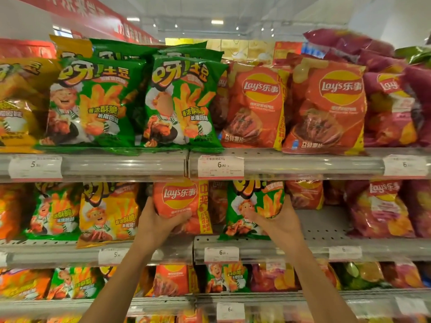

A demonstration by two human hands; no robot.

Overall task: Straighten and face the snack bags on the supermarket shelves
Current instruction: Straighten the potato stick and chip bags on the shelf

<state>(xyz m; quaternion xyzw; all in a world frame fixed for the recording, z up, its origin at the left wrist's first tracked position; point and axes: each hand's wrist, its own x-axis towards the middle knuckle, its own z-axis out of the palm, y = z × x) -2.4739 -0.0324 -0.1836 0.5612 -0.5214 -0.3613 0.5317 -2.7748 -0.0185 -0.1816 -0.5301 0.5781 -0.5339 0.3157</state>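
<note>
Currently, two snack bags are held at the middle shelf point(326, 243), one in each hand. An orange-red Lay's bag point(179, 201) is gripped by the left hand point(155, 223), whose thumb is laid across the bag's front and whose fingers are curled round its left edge; the bag is held upright with its logo facing outward. Just to the right of it, a green fries bag point(253, 207) is gripped by the right hand point(281, 223), with the thumb pressed on the front and the fingers wrapped round the bag's right side; its lower edge is seen close to the shelf lip, though contact cannot be told.

To the left of the left hand, a yellow fries bag point(108, 213) is seen tilted, its lower corner overhanging the shelf edge. To the right of the right hand, a bare perforated stretch of shelf is exposed, and beyond it purple Lay's bags point(380, 208) are stood.

Above the hands, the upper shelf point(303, 163) is lined with green fries bags and orange Lay's bags, faced forward. A white price tag point(221, 254) is fixed on the shelf rail between the two wrists.
</note>
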